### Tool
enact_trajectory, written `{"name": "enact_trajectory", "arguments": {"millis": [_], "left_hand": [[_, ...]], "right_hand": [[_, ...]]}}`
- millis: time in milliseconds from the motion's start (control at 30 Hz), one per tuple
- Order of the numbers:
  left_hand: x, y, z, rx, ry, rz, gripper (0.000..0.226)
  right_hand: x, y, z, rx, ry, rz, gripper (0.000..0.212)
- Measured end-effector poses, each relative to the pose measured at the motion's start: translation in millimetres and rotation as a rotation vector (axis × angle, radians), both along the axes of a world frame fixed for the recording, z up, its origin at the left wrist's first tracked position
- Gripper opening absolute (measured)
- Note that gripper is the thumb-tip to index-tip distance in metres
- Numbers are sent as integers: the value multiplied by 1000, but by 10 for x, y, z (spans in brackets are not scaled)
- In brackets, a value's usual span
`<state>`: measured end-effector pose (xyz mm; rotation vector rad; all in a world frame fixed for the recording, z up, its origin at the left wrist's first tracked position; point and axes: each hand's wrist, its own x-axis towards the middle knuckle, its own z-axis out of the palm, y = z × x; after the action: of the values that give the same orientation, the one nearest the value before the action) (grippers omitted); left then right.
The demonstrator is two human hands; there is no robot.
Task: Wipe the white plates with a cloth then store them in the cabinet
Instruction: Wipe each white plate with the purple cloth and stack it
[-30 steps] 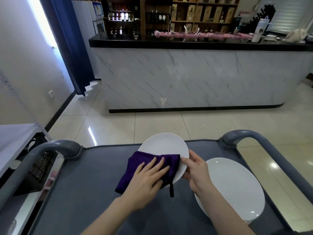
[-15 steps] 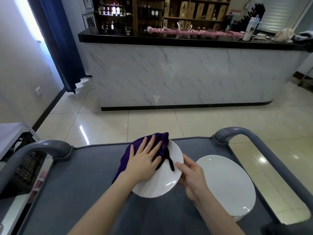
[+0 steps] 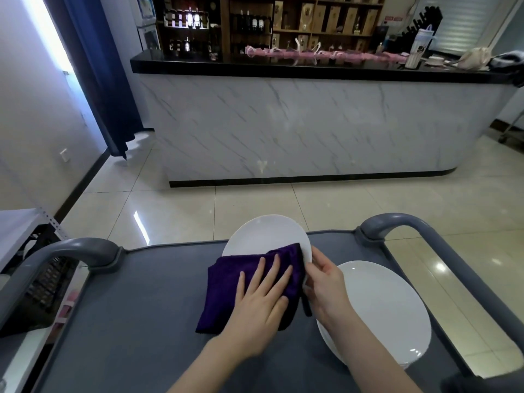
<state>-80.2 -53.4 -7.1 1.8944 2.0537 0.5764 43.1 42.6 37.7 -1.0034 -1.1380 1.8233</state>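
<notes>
The white plate (image 3: 263,234) sits tilted at the far middle of the grey cart (image 3: 141,321). Its far rim is raised and its near half is hidden under a folded purple cloth (image 3: 226,282). The left hand (image 3: 261,304) lies flat on the cloth, fingers straight and spread, pressing it onto the plate's face without gripping anything. The right hand (image 3: 326,285) is just right of the cloth and pinches the plate's right rim, thumb on the face and fingers curled behind the edge. A short dark loop hangs from the cloth's near right corner, beside the right wrist.

A second plate (image 3: 382,307) lies flat on the cart to the right, partly under the right forearm. Grey handles curve up at the cart's far left (image 3: 65,251) and far right (image 3: 411,222) corners. Beyond the cart are a tiled floor (image 3: 283,202) and a marble-fronted bar (image 3: 283,123).
</notes>
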Motion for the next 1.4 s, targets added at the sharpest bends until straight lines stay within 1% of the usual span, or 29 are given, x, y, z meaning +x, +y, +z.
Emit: {"name": "enact_trajectory", "arguments": {"millis": [67,167,267,333,400,433,567,633,700,767,833,900,967,1000,1067,1100,1167,1233,1267,1300,1400], "left_hand": [[-36,144,63,-6,19,-9,55],[-157,314,77,-27,69,11,56],[-342,414,88,-24,15,87,60],[-468,415,112,33,-5,126,67],[-577,388,152,119,-33,151,69],[-625,376,179,150,-68,159,66],[-735,329,295,174,-177,119,40],[-743,272,356,217,-210,69,27],[-708,213,427,271,-221,27,18],[-657,178,502,315,-214,9,16],[-635,156,560,355,-185,5,24],[-643,143,564,379,-131,8,28],[-642,143,527,364,-121,34,22],[-640,141,511,350,-157,55,18],[-661,121,484,336,-280,119,10],[-679,104,465,341,-356,175,15],[-697,52,400,358,-536,332,19],[-670,6,295,387,-659,485,16],[-653,-14,249,397,-692,532,14],[-643,-33,214,398,-712,552,12],[-667,-79,198,384,-679,523,11]], "right_hand": [[-26,-61,-14,-10,15,37,25],[-8,-84,-45,4,4,59,31],[63,-121,-58,45,-54,123,39],[131,-136,-54,92,-92,186,42],[185,-118,-7,185,-150,255,45],[198,-95,29,255,-191,284,46],[179,0,247,582,-411,357,52],[138,51,334,694,-519,370,45],[99,84,403,750,-581,332,36],[80,98,459,812,-574,318,33],[67,96,487,858,-529,355,32],[39,70,485,887,-489,375,25],[-12,50,476,926,-480,364,16],[-34,43,480,940,-476,355,15],[-47,55,492,922,-448,309,15],[-35,68,494,879,-419,258,21],[2,92,482,702,-290,101,26],[19,72,452,489,-133,-46,22],[21,49,440,411,-88,-78,21],[27,36,423,380,-80,-75,20],[66,52,421,423,-158,45,19]]}}
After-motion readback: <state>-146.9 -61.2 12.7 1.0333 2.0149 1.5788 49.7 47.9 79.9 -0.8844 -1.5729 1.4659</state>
